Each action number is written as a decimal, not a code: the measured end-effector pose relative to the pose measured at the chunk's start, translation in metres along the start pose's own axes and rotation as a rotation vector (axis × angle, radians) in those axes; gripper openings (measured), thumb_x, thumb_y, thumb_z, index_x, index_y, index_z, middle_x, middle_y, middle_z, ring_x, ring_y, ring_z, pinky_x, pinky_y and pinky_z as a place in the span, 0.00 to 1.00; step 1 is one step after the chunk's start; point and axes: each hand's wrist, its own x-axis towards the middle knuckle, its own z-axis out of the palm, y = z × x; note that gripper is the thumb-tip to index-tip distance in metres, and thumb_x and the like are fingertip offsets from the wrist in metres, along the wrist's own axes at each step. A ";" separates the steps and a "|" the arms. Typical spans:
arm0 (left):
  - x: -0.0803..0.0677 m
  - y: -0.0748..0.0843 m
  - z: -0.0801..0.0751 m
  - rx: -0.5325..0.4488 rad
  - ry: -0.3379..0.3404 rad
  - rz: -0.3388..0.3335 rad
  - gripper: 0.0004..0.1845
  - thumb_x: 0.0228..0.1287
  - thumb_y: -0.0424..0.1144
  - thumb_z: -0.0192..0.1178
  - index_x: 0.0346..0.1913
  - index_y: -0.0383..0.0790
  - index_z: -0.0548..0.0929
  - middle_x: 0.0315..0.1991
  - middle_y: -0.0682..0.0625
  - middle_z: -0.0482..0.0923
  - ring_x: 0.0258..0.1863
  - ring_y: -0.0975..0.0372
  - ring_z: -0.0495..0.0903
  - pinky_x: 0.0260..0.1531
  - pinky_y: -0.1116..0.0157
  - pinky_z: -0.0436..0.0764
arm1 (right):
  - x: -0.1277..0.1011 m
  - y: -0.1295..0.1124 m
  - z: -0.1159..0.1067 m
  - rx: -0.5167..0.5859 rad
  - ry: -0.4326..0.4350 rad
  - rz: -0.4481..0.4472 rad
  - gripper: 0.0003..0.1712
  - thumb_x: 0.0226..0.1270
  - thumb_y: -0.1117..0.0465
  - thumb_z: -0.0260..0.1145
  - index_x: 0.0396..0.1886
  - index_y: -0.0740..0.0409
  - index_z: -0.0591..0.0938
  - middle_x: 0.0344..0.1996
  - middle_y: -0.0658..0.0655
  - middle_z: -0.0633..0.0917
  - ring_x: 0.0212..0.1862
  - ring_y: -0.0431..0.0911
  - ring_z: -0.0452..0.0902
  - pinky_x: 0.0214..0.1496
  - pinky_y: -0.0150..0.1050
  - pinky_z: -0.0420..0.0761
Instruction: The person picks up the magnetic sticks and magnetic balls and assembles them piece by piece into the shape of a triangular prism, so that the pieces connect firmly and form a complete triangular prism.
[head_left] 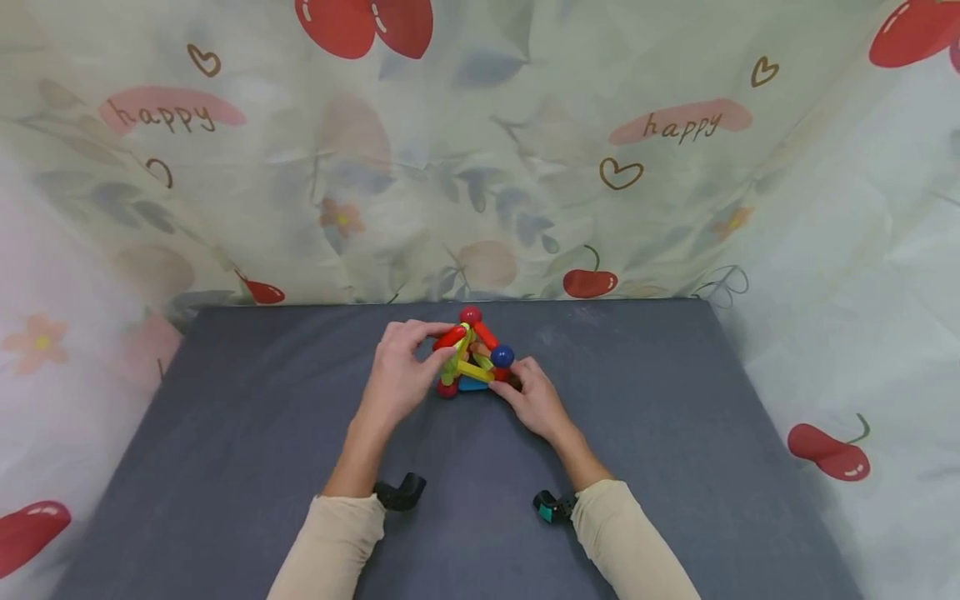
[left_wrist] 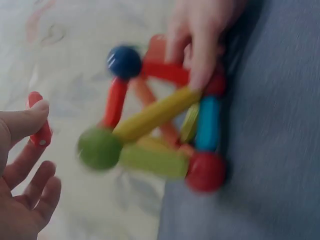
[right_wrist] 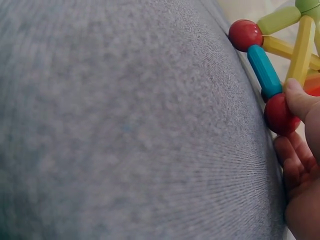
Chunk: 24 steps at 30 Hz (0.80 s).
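Observation:
A frame of coloured magnetic sticks and balls [head_left: 475, 371] stands on the grey cloth. My left hand [head_left: 397, 367] pinches a short red stick [left_wrist: 40, 120] between thumb and finger, at the frame's upper left; in the left wrist view this stick is apart from the frame. At the lower right corner, my right hand [head_left: 538, 402] grips the frame by a red ball [right_wrist: 281, 114], thumb at the yellow stick [right_wrist: 300, 50]. A blue stick [right_wrist: 265, 72] joins this ball to another red ball [right_wrist: 245, 35]. A blue ball [left_wrist: 124, 62] and a green ball [left_wrist: 99, 148] sit higher up.
Grey cloth [head_left: 247, 467] covers the table, whose back edge lies just behind the frame. Printed curtains [head_left: 480, 208] hang behind and at both sides. A dark wrist device [head_left: 401, 492] juts from the left wrist, another [head_left: 551, 507] from the right.

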 end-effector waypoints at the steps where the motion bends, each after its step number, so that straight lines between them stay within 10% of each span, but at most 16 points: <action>1: 0.001 0.003 0.007 0.020 -0.013 0.016 0.17 0.63 0.45 0.72 0.55 0.50 0.88 0.50 0.52 0.87 0.51 0.56 0.73 0.50 0.55 0.78 | 0.000 0.000 0.000 0.002 0.002 -0.006 0.16 0.71 0.50 0.69 0.51 0.54 0.84 0.42 0.56 0.78 0.40 0.46 0.73 0.44 0.38 0.73; 9: 0.004 0.007 0.038 0.192 0.019 0.132 0.15 0.57 0.41 0.77 0.47 0.47 0.91 0.44 0.51 0.90 0.50 0.55 0.72 0.48 0.58 0.76 | 0.000 0.003 0.000 -0.001 0.005 -0.024 0.16 0.71 0.50 0.69 0.52 0.53 0.85 0.41 0.55 0.78 0.39 0.44 0.73 0.43 0.37 0.73; 24: 0.001 -0.002 0.047 0.326 0.059 0.255 0.12 0.53 0.38 0.79 0.42 0.50 0.93 0.40 0.51 0.90 0.50 0.53 0.73 0.48 0.52 0.75 | 0.001 0.004 0.002 0.005 0.008 -0.025 0.13 0.71 0.51 0.70 0.47 0.54 0.86 0.40 0.55 0.78 0.38 0.44 0.73 0.42 0.36 0.73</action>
